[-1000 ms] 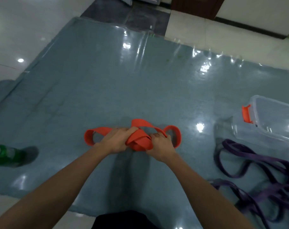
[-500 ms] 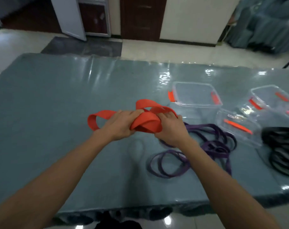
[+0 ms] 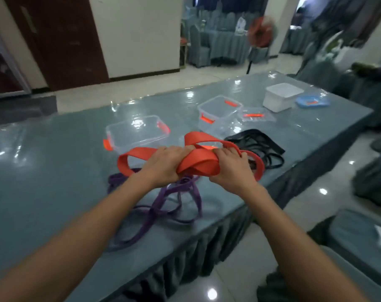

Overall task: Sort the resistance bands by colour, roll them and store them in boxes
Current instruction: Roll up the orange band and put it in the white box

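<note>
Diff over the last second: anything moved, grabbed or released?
The left hand and right hand carried the orange band rightward; it is now above the purple bands, near a clear box. Nothing grabbed or released. Both still grip it; the purple bands and black bands still lie on the table.

Head-worn view, angled down (close) over the table (image 3: 54,171)

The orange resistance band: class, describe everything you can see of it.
The orange band is a wide, flat, rubbery-looking strip, plain orange-red. Its middle is folded over itself into a loose bundle, which the left hand and the right hand grip from either side. Free loops stick out left, right and beyond the hands. It is held over the purple bands on the table.
</note>
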### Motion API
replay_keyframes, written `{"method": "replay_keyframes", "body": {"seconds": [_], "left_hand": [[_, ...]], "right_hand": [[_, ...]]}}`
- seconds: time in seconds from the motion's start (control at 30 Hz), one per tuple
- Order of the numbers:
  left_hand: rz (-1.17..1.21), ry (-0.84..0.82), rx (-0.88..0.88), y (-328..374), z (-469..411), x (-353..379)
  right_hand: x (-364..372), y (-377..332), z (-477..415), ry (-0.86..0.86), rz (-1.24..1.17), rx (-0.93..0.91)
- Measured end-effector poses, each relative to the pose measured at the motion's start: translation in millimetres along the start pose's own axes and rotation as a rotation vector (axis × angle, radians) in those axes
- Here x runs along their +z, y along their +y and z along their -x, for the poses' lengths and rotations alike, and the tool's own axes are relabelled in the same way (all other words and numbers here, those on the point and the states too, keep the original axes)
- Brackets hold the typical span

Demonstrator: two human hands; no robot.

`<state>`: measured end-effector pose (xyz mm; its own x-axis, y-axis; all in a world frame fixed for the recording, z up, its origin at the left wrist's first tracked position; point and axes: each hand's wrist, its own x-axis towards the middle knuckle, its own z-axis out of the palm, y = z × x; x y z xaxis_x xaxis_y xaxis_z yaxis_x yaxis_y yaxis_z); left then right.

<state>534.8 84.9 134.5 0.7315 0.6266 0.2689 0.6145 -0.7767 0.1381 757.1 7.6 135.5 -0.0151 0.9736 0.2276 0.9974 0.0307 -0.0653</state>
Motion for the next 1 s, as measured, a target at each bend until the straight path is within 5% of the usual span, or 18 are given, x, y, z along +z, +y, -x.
{"method": "replay_keyframes", "body": {"seconds": [0.43,1.0], "left_hand": [[0.158,-0.155,0.248,92.2,-205.5,152.3],[0.271,-0.225,0.561,247.7,-475.4,253.3]], "right_hand": [[42.7,221.2,19.8,-0.133,0.033,0.342],[29.7,493.8,26.8,-0.095,-0.010,0.666]]}}
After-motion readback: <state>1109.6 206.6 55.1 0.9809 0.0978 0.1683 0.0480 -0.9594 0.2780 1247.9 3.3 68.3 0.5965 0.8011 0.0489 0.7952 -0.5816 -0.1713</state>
